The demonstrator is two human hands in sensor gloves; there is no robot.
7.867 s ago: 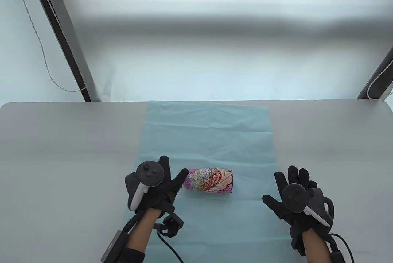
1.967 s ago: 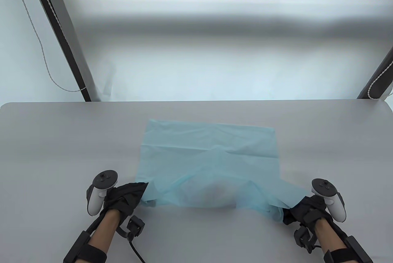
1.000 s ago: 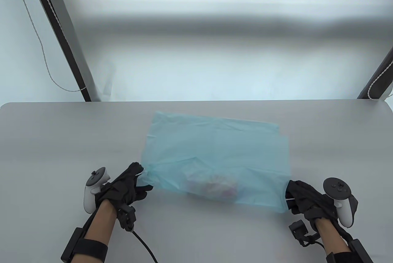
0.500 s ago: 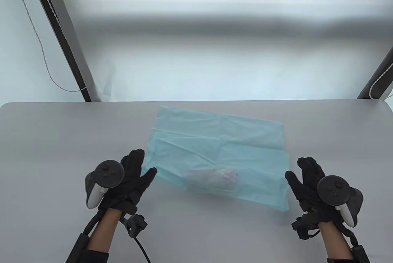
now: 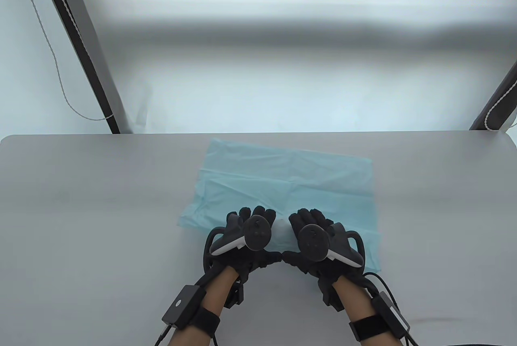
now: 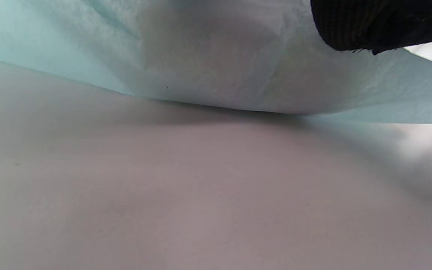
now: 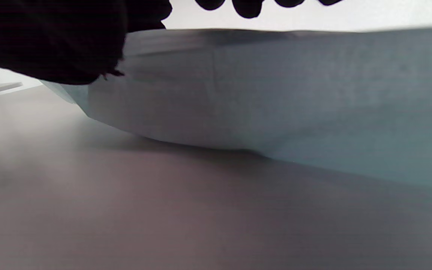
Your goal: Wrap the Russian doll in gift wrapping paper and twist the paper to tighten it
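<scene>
The light blue wrapping paper [image 5: 291, 176] lies folded over the doll near the table's front middle. Only a pale paper-covered bump [image 5: 281, 229] shows between my hands; the doll itself is hidden. My left hand [image 5: 261, 237] and right hand [image 5: 298, 236] sit side by side on the bump. Their fingers curl over its far side and the thumbs meet at its near side. In the left wrist view the paper bundle [image 6: 216, 56] bulges above the table under a gloved finger [image 6: 381, 22]. In the right wrist view fingertips [image 7: 248, 9] hook over the bundle [image 7: 276, 93].
The grey table [image 5: 80, 200] stretches wide to both sides of the paper. A dark pole [image 5: 80, 47] with a hanging cord [image 5: 52, 59] stands behind the back left edge. Another pole [image 5: 497, 103] stands at the back right. Cables trail from both wrists.
Both hands let go of the paper's side edges, opened, then moved inward. They now grip the paper-covered doll at the middle. The folded paper has settled flat.
</scene>
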